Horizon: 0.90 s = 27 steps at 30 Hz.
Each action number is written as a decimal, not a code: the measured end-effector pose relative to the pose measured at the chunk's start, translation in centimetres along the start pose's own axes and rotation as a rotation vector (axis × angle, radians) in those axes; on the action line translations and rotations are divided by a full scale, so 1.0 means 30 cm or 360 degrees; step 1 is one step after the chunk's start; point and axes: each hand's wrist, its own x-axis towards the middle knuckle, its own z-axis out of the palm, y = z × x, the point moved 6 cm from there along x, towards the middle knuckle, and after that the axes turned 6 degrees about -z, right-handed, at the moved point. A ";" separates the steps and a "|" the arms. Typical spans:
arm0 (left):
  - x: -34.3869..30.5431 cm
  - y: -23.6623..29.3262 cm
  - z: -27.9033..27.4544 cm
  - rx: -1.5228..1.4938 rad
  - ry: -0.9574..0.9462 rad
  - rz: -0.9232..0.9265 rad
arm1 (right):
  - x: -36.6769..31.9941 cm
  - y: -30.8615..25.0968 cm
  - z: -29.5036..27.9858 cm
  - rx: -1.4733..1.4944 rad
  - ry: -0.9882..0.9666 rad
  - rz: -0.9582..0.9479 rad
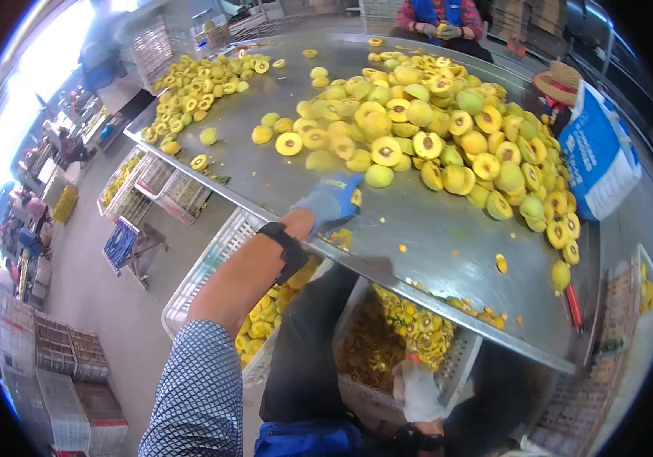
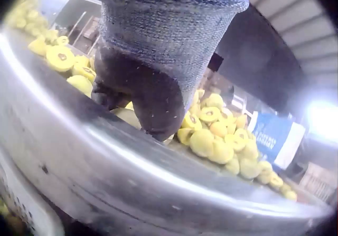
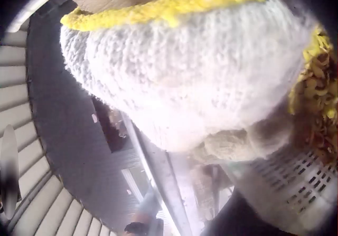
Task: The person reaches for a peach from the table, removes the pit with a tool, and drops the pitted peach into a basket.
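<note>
In the head view my left hand (image 1: 330, 202), in a blue knit glove with a dark palm, reaches over the metal table's near edge. Its fingers grip a yellow peach half (image 1: 356, 196), whose pale side peeks between the dark fingertips in the left wrist view. My right hand (image 1: 419, 390), in a white knit glove with a yellow cuff, is low over a crate (image 1: 460, 369) of peach scraps. Its fingers are curled, and a small red tool part (image 1: 412, 356) sticks out past them; the rest is hidden by the glove.
A big heap of peaches (image 1: 418, 114) covers the far table (image 1: 265, 179), with a smaller pile (image 1: 204, 87) at far left. A red-handled tool (image 1: 574, 306) lies at the right edge. Another crate (image 1: 182, 293) stands below left. A person (image 1: 441, 19) sits across; a blue-white bag (image 1: 599, 156) stands right.
</note>
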 end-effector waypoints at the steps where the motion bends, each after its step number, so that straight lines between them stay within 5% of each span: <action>1: -0.036 0.040 -0.045 -0.0086 -0.0082 -0.0079 | 0.010 0.021 0.000 -0.0192 -0.0022 -0.0216; 4: -0.123 0.064 -0.089 -0.1114 -0.0100 -0.0310 | -0.058 -0.065 -0.020 -0.0546 -0.0056 -0.0580; 7: -0.296 0.134 -0.093 -0.2821 -0.0020 -0.0029 | -0.114 -0.313 0.016 -0.1366 0.0293 -0.1514; 9: -0.436 0.260 -0.094 -0.2892 0.0146 0.0095 | -0.157 -0.424 0.065 -0.1539 0.0367 -0.1637; 10: -0.496 0.317 -0.091 -0.2910 0.0212 0.0027 | -0.136 -0.444 0.069 -0.1259 0.0216 -0.1383; 11: -0.549 0.357 -0.102 -0.2300 0.0293 0.0041 | -0.117 -0.459 0.073 -0.0953 0.0118 -0.1117; 13: -0.595 0.429 -0.043 -0.2686 0.0033 -0.0063 | -0.091 -0.463 0.085 -0.0633 0.0083 -0.0783; 14: -0.601 0.453 0.047 -0.3322 -0.0084 -0.0352 | -0.096 -0.488 0.089 -0.0768 0.0098 -0.0863; 16: -0.584 0.470 0.086 -0.2632 0.0081 0.0024 | -0.109 -0.538 0.095 -0.1039 0.0151 -0.1023; 18: -0.619 0.519 0.093 -0.2923 0.0106 -0.0154 | -0.165 -0.599 0.128 -0.1852 0.0266 -0.1683; 22: -0.645 0.572 0.065 -0.2946 0.0157 -0.0313 | -0.136 -0.497 0.118 -0.2129 0.0287 -0.1460; 27: -0.621 0.572 0.067 -0.2596 0.0331 -0.0262 | -0.054 -0.332 0.091 -0.0808 0.0010 -0.0870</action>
